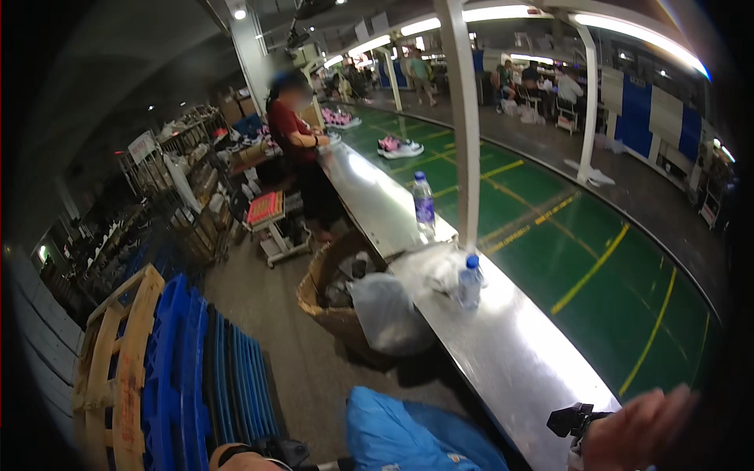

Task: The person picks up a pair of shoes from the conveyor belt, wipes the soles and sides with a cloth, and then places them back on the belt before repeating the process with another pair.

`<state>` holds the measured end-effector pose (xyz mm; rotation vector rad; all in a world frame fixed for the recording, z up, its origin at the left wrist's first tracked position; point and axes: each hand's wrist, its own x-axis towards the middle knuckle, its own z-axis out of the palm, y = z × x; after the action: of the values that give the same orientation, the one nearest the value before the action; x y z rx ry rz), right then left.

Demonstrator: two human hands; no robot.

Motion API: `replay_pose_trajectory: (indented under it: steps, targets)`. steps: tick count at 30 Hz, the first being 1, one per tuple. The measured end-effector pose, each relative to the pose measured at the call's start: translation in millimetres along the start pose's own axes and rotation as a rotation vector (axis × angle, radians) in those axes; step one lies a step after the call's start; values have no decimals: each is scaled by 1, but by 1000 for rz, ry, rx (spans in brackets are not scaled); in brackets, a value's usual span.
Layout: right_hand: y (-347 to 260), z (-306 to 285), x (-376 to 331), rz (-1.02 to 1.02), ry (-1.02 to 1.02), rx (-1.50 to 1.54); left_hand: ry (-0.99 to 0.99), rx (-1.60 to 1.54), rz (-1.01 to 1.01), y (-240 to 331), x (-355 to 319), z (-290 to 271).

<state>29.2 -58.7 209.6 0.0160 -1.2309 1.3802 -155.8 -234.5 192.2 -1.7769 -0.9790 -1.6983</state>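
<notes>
My right hand (648, 428) is at the lower right, over the near end of the steel bench and the green conveyor belt. Motion blurs its fingers, and nothing shows clearly in it. A black device (572, 421) is strapped at that wrist. At the bottom edge, only part of my left hand (236, 458) shows, with a black band around it; its fingers are hidden. Close beside it are a dark object (287, 450), too cut off to name, and a blue cloth or bag (404, 432).
The steel bench (503, 345) bears two water bottles, one blue-capped (470, 282), one purple-labelled (423, 206). Sneakers (400, 147) lie on the green belt (542, 228). A white post (463, 125) rises beside the bench. Pallets (118, 369) and a cardboard bin (334, 310) stand left; a co-worker (290, 129) stands ahead.
</notes>
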Motion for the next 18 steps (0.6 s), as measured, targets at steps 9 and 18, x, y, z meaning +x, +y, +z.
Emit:
replay_pose_trajectory:
  steps: [9,18]
  targets:
    - [222,8,169,87,-371,-611,-1185,77,-104,-206,-13,-11]
    - [292,116,234,165,-948,-809,-1429,180,-491,-312,1,-119]
